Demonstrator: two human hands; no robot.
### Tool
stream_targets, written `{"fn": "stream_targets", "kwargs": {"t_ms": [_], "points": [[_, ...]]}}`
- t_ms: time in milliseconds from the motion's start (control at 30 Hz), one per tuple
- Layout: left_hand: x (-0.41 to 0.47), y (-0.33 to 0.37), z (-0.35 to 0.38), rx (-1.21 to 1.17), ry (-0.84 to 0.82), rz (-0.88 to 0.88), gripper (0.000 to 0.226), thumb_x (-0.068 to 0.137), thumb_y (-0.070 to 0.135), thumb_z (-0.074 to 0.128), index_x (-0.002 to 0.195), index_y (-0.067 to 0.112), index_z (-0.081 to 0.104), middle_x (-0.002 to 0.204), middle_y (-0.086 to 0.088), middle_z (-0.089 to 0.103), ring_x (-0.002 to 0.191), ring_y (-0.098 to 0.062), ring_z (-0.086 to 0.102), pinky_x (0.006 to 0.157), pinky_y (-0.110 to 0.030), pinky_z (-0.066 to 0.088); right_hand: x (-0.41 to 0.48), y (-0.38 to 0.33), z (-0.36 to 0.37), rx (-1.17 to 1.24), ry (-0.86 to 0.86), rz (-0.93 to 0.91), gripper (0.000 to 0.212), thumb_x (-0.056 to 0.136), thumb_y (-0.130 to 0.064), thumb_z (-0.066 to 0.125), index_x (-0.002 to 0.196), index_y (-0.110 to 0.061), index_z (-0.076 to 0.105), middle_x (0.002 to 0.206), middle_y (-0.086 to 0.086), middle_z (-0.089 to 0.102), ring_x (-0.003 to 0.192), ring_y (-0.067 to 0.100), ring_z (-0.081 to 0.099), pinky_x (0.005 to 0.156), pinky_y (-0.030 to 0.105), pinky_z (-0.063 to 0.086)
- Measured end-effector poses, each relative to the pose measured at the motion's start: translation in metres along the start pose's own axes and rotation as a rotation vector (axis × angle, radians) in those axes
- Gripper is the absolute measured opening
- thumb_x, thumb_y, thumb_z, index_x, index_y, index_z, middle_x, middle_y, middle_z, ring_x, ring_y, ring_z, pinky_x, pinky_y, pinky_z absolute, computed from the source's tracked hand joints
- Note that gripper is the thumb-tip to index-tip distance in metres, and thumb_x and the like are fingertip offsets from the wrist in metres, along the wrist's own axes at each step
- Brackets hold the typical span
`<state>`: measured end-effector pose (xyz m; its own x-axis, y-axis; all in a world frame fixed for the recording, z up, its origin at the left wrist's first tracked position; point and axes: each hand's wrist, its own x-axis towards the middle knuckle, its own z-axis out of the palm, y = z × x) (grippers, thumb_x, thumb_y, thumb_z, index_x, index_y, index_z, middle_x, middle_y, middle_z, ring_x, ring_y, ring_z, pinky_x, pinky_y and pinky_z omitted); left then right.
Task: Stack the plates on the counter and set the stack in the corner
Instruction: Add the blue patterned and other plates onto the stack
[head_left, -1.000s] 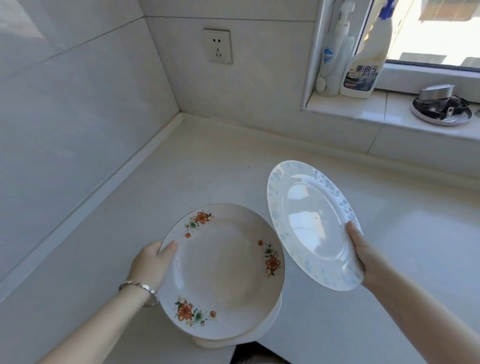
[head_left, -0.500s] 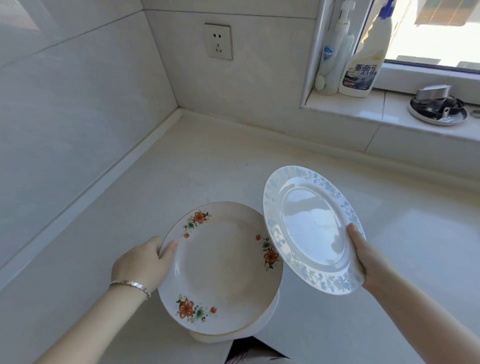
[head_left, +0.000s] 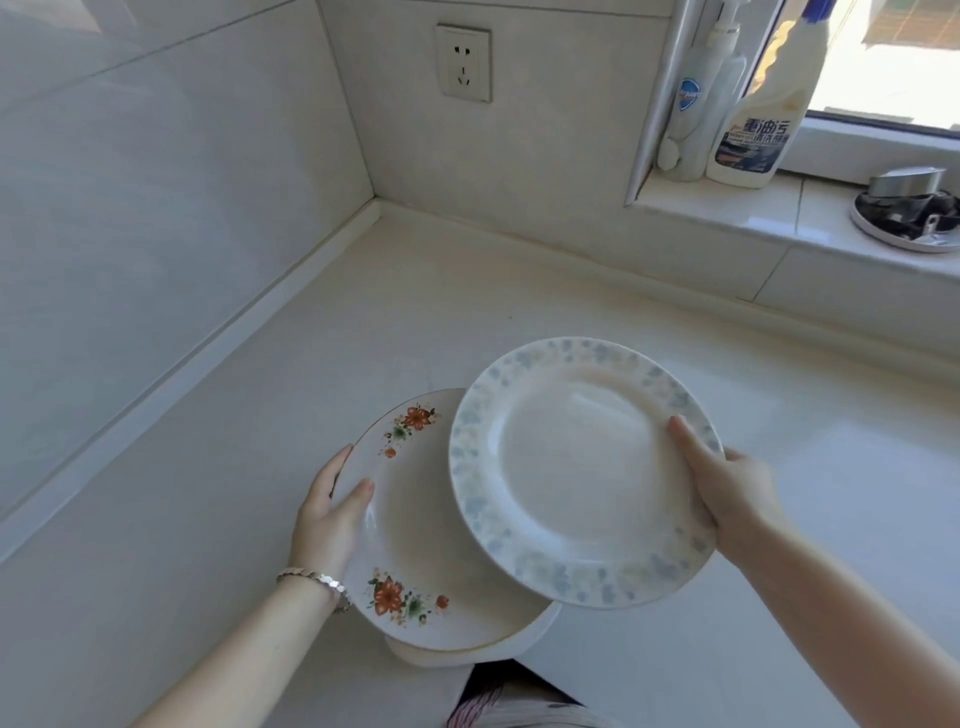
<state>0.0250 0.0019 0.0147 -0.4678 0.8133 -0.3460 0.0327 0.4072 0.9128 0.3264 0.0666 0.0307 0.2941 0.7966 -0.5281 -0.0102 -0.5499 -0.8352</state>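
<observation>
While my right hand (head_left: 737, 493) pinches the blue-rimmed round ceramic plate (head_left: 582, 467) and my left hand (head_left: 327, 519) grips the orange-flowered white plate (head_left: 415, 525), the tilted blue plate risks chipping the near one.

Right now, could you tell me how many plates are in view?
3: the blue-rimmed plate in the right hand, the orange-flower plate in the left hand, and a plain plate mostly hidden beneath it; more could be underneath.

We see a pale counter (head_left: 467, 312) that fills the lower and middle part of the frame and meets the tiled walls in a corner at upper centre. No thing lies on its visible surface; the plates are held above it.
</observation>
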Motion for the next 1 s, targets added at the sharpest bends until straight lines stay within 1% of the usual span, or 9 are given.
{"fn": "stream_targets", "kwargs": {"t_ms": [167, 267, 433, 633, 733, 800, 867, 933, 1000], "points": [[0.005, -0.005, -0.001, -0.03, 0.022, -0.01, 0.048, 0.092, 0.011, 0.053, 0.136, 0.026, 0.044, 0.126, 0.009, 0.05, 0.112, -0.013, 0.05, 0.097, -0.029, 0.04, -0.005, 0.003, 0.031, -0.079, -0.055, 0.0, 0.032, 0.082, -0.037, 0.064, 0.069, -0.009, 0.06, 0.066, 0.008, 0.059, 0.057, 0.024, 0.054, 0.055, 0.031, 0.046], [0.008, -0.01, -0.002, -0.039, 0.031, -0.02, 0.047, 0.091, 0.012, 0.054, 0.134, 0.028, 0.047, 0.133, 0.006, 0.052, 0.12, -0.017, 0.051, 0.107, -0.039, 0.038, -0.006, 0.004, 0.045, -0.102, -0.071, -0.042, 0.033, 0.082, -0.039, 0.064, 0.07, -0.009, 0.061, 0.064, 0.007, 0.059, 0.054, 0.023, 0.053, 0.053, 0.029, 0.044], [0.009, -0.011, -0.002, -0.102, 0.022, -0.052, 0.043, 0.093, 0.008, 0.049, 0.134, 0.021, 0.048, 0.127, -0.004, 0.058, 0.114, -0.023, 0.057, 0.102, -0.039, 0.043, -0.014, -0.001, 0.057, -0.175, -0.092, -0.147, 0.034, 0.084, -0.038, 0.061, 0.062, -0.013, 0.059, 0.058, 0.006, 0.057, 0.048, 0.021, 0.05, 0.047, 0.027, 0.039], [0.016, -0.015, -0.004, -0.043, 0.017, -0.055, 0.036, 0.096, 0.041, 0.037, 0.126, 0.031, 0.055, 0.135, 0.008, 0.054, 0.125, -0.015, 0.05, 0.108, -0.042, 0.038, -0.023, 0.016, 0.069, -0.19, -0.094, -0.18, 0.027, 0.086, -0.035, 0.058, 0.066, -0.018, 0.064, 0.078, 0.01, 0.069, 0.072, 0.028, 0.066, 0.07, 0.044, 0.055], [0.019, -0.014, -0.003, -0.172, 0.004, -0.083, 0.033, 0.097, 0.038, 0.036, 0.118, 0.027, 0.059, 0.119, 0.005, 0.063, 0.109, -0.013, 0.059, 0.096, -0.034, 0.045, -0.024, 0.028, 0.082, -0.172, -0.125, -0.174, 0.022, 0.087, -0.033, 0.057, 0.079, -0.015, 0.066, 0.095, 0.016, 0.07, 0.086, 0.031, 0.067, 0.078, 0.048, 0.055], [0.019, -0.016, -0.004, -0.267, -0.06, -0.1, 0.037, 0.097, 0.037, 0.034, 0.124, 0.024, 0.056, 0.122, -0.002, 0.063, 0.111, -0.02, 0.058, 0.099, -0.04, 0.044, -0.028, 0.036, 0.091, -0.156, -0.156, -0.198, 0.018, 0.089, -0.032, 0.054, 0.103, -0.028, 0.064, 0.115, 0.008, 0.066, 0.103, 0.025, 0.063, 0.092, 0.047, 0.05], [0.019, -0.016, -0.006, -0.311, -0.103, -0.117, 0.037, 0.097, 0.036, 0.034, 0.125, 0.023, 0.055, 0.122, -0.005, 0.063, 0.111, -0.023, 0.058, 0.098, -0.043, 0.044, -0.03, 0.039, 0.092, -0.152, -0.198, -0.177, 0.045, 0.092, -0.031, 0.05, 0.136, -0.035, 0.042, 0.134, -0.002, 0.052, 0.12, 0.019, 0.053, 0.104, 0.044, 0.042], [0.021, -0.015, -0.009, -0.333, -0.126, -0.164, 0.036, 0.098, 0.033, 0.034, 0.126, 0.022, 0.053, 0.118, -0.004, 0.064, 0.11, -0.024, 0.059, 0.092, -0.041, 0.046, -0.028, 0.039, 0.088, -0.091, -0.276, -0.099, 0.059, 0.092, -0.032, 0.051, 0.144, -0.039, 0.023, 0.139, -0.004, 0.045, 0.123, 0.02, 0.051, 0.105, 0.044, 0.041], [0.021, -0.017, -0.012, -0.34, -0.19, -0.302, 0.042, 0.094, 0.042, 0.038, 0.124, 0.02, 0.057, 0.117, -0.007, 0.067, 0.11, -0.027, 0.06, 0.09, -0.042, 0.047, -0.019, 0.045, 0.08, 0.003, -0.396, 0.039, 0.075, 0.082, -0.044, 0.06, 0.145, -0.038, 0.02, 0.142, -0.002, 0.045, 0.122, 0.022, 0.052, 0.105, 0.046, 0.041]]}}
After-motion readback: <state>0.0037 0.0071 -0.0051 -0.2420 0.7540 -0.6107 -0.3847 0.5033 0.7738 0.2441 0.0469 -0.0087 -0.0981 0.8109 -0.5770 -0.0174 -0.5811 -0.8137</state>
